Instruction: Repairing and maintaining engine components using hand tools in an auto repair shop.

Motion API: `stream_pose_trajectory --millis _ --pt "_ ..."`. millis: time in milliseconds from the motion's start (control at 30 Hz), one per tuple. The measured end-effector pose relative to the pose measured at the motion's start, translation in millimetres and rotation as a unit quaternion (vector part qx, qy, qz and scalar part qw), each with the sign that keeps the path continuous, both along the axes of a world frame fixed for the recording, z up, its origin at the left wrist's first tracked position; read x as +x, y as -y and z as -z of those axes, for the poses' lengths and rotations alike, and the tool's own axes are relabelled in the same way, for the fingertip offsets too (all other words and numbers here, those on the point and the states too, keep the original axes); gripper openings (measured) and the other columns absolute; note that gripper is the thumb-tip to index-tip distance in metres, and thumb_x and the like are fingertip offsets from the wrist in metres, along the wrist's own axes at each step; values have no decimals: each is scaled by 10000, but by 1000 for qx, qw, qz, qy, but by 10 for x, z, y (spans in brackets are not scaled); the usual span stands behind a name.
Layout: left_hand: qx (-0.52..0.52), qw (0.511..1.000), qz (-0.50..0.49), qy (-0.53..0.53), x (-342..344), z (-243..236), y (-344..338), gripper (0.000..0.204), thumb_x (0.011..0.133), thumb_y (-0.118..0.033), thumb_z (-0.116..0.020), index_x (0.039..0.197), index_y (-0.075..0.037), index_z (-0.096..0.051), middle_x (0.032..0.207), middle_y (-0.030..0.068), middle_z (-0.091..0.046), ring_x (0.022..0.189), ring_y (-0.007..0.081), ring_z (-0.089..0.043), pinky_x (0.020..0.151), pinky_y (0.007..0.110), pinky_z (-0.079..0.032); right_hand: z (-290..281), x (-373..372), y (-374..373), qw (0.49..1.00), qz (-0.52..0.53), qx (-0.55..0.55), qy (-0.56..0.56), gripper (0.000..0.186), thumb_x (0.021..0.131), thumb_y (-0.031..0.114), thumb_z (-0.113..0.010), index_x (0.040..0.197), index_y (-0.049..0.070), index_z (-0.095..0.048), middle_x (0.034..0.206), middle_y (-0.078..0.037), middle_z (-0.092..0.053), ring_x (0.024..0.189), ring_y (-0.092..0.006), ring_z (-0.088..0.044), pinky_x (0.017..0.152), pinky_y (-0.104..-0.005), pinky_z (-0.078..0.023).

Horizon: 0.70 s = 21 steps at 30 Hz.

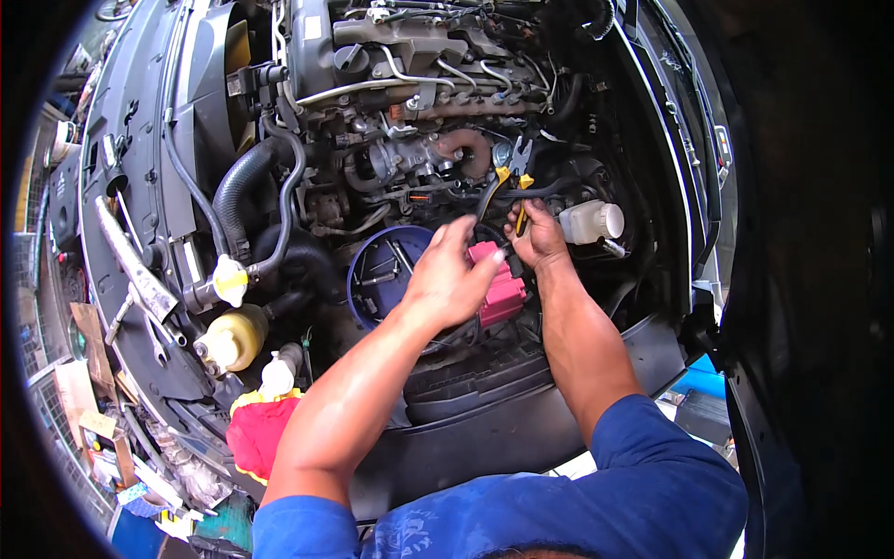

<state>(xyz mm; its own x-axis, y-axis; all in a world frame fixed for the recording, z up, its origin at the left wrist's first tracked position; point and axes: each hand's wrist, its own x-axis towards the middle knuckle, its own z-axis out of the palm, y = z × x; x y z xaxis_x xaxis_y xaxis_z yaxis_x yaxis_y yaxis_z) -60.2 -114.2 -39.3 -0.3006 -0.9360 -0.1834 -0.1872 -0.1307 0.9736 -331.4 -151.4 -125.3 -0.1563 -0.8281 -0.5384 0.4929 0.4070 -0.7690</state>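
Observation:
My right hand (538, 240) is closed around one handle of a pair of pliers (521, 156) with grey jaws and yellow-and-black grips. The pliers stand jaws-up over the engine bay, their handles spread apart. My left hand (454, 279) is open, thumb and fingers apart, just left of the other handle; whether the fingertips touch that handle cannot be made out. Beneath and between my hands sits a pink-red plastic cover (503, 296). A blue-purple round tray (352, 291) with several metal sockets and tools lies left of my left hand.
The engine (400, 56) fills the far side. A white fluid reservoir (591, 222) stands right of my right hand. At left are black hoses (244, 191), a yellowish reservoir (233, 340), a red cloth (265, 433), and tools such as a wrench (154, 340) on the front panel.

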Motion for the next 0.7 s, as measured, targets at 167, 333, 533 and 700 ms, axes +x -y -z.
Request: stream_pose_trajectory --millis 167,333,533,700 --pt "62 988 33 134 -639 88 744 812 907 -244 -602 1563 44 -218 1564 277 -365 1439 378 -401 1214 395 -308 59 -21 24 998 -26 -49 23 146 1019 218 -549 1145 204 -622 969 22 -680 965 -152 -648 854 -384 -506" --pt "139 973 107 150 -968 315 1045 597 878 -176 -582 1428 20 -454 1440 291 -511 1340 385 -519 1119 426 -424 95 -40 73 996 -49 -59 36 329 1008 219 -528 1329 178 -586 1177 8 -693 1074 -160 -655 906 -360 -512" --pt "-167 978 -124 -16 -1176 273 865 456 819 -33 -579 1260 -15 -464 1159 247 -555 1099 451 -541 986 515 -445 175 -47 164 997 30 16 63 312 983 178 -529 1252 54 -628 1164 -81 -688 1042 -212 -669 908 -372 -531" --pt "-280 942 -166 -87 -563 -290 574 422 822 21 -605 1229 -17 -502 1119 218 -560 1048 437 -555 920 470 -470 -29 55 103 977 -130 57 -160 356 978 211 -597 1292 44 -610 1139 -83 -682 992 -191 -661 837 -354 -534"
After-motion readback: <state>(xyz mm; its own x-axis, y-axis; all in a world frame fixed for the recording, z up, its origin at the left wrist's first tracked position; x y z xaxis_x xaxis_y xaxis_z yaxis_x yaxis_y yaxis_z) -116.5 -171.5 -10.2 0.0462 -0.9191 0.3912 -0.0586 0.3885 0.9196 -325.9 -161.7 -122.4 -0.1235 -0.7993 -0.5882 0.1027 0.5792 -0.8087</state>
